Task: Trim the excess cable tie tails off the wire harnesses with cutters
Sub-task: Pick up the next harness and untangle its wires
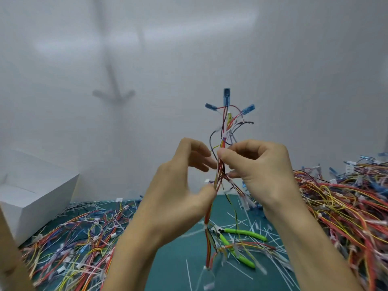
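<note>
I hold one wire harness [225, 127] upright in front of me, its red, yellow and black wires ending in blue connectors at the top. My left hand [184, 185] pinches the bundle low between thumb and fingers. My right hand [258, 166] pinches it a little higher with thumb and forefinger. The harness tail hangs down to the green mat [174, 267]. The cutters [237, 241], with bright green handles, lie on the mat below my hands, untouched. White cut tie tails [247, 219] are scattered around them.
A big heap of harnesses [344, 206] fills the right side of the mat. A flatter spread of harnesses [77, 244] lies at the left. A white box [31, 202] stands at the far left against the white wall. A brown cardboard edge [8, 248] shows bottom left.
</note>
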Motion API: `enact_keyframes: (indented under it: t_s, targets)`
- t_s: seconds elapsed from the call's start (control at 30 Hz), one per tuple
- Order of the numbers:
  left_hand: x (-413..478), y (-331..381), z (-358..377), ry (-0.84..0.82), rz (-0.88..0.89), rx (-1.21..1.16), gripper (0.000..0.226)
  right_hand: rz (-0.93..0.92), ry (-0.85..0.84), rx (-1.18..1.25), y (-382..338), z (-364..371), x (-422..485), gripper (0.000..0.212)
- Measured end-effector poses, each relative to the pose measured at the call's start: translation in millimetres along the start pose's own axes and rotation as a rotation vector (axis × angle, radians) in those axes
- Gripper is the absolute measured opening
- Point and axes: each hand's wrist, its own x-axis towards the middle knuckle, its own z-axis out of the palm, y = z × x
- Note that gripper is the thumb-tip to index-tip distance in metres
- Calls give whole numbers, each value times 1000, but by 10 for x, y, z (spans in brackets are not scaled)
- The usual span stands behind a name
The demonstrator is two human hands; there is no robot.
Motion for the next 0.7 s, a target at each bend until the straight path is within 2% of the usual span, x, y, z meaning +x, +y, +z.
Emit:
enact_keyframes:
  t_s: [0.2, 0.33, 0.43, 0.53, 0.6, 0.7]
  targets:
    - [70, -133, -144, 116, -249, -488, 44, 3, -155, 25, 4, 88, -33, 13]
    - [88, -191, -115, 87, -389, -500, 23, -9, -236, 0, 28, 178, -71, 11]
    - [69, -248, -118, 110, -412, -548, 23, -40, -302, -4, 37, 202, -86, 11]
    - [74, -302, -104, 136, -507, -744, 49, -65, -372, -12, 38, 221, -95, 12]
    - [77, -320, -107, 96, -575, -887, 68, -62, -403, -19, 51, 232, -97, 12]
    - [75, -361, -118, 26, -598, -966, 66, -60, -421, -2, 79, 241, -95, 10]
